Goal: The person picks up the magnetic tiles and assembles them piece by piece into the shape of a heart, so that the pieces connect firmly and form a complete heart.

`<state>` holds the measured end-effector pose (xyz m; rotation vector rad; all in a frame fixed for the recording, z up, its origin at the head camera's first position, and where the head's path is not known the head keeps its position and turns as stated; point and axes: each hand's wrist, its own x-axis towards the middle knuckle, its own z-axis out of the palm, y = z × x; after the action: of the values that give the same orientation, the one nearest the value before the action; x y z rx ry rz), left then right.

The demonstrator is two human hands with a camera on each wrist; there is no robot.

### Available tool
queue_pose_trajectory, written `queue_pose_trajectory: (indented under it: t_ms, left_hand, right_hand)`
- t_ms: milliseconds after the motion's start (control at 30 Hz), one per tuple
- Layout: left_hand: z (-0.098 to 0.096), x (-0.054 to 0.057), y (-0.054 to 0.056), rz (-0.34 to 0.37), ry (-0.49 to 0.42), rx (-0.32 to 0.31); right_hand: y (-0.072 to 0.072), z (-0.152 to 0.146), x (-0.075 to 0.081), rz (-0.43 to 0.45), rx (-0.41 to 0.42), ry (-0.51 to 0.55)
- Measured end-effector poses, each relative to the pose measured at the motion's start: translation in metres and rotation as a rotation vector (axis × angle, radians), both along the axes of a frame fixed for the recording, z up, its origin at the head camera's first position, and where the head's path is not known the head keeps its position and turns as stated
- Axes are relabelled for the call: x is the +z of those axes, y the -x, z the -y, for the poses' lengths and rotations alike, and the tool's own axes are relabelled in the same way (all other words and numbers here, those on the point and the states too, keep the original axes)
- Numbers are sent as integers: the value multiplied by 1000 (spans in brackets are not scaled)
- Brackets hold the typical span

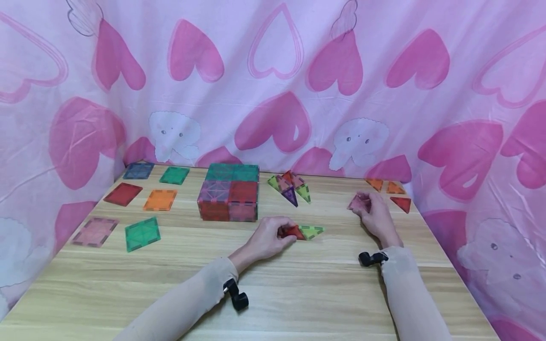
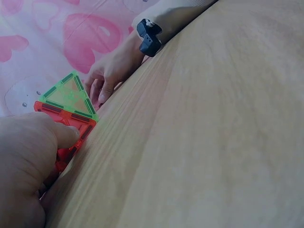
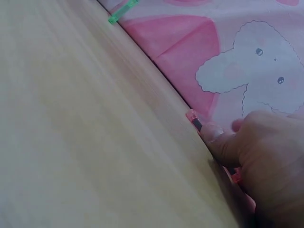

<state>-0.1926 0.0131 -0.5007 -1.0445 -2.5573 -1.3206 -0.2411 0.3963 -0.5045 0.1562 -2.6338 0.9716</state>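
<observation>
My left hand [image 1: 269, 235] pinches a red triangular magnetic tile [image 1: 294, 232] between thumb and fingers, low over the table. A yellow-green triangular tile [image 1: 312, 231] adjoins the red one's edge; the left wrist view shows the red tile [image 2: 85, 124] and green tile [image 2: 70, 97] edge to edge. Farther right, my right hand [image 1: 378, 219] grips a pink triangular tile [image 1: 356, 202], partly hidden by the fingers. In the right wrist view one corner of this pink tile [image 3: 193, 118] juts past the thumb.
A block of stacked square tiles [image 1: 228, 192] stands left of centre. Several loose squares, such as an orange tile [image 1: 159, 200], lie left of it. A cluster of small triangles [image 1: 290, 195] sits behind my hands. At the far right are a red triangle [image 1: 401, 204] and orange triangles [image 1: 395, 188].
</observation>
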Motion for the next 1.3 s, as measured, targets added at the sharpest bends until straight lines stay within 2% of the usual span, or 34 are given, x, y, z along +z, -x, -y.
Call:
queue_pose_trajectory:
  t_ms: [200, 267, 533, 700, 800, 1033, 1300]
  left_hand:
    - [-1, -1, 1, 7, 0, 2]
    - [-1, -2, 1, 10, -2, 3]
    - [-2, -3, 1, 2, -9, 4]
    - [-1, -2, 0, 9, -9, 5]
    - [-1, -3, 0, 19, -5, 11]
    - [-1, -3, 1, 19, -14, 8]
    - [-1, -2, 1, 27, -9, 6]
  right_hand:
    - [-7, -3, 3, 64, -11, 38]
    - [-10, -4, 2, 74, 13, 72]
    - [-37, 8, 0, 100, 214, 207]
    - [-57, 29, -2, 117, 366, 241]
    - [-67, 42, -2, 121, 420, 235]
    - [-81, 64, 1, 167, 444, 172]
    - [-83, 69, 2, 166, 452, 188]
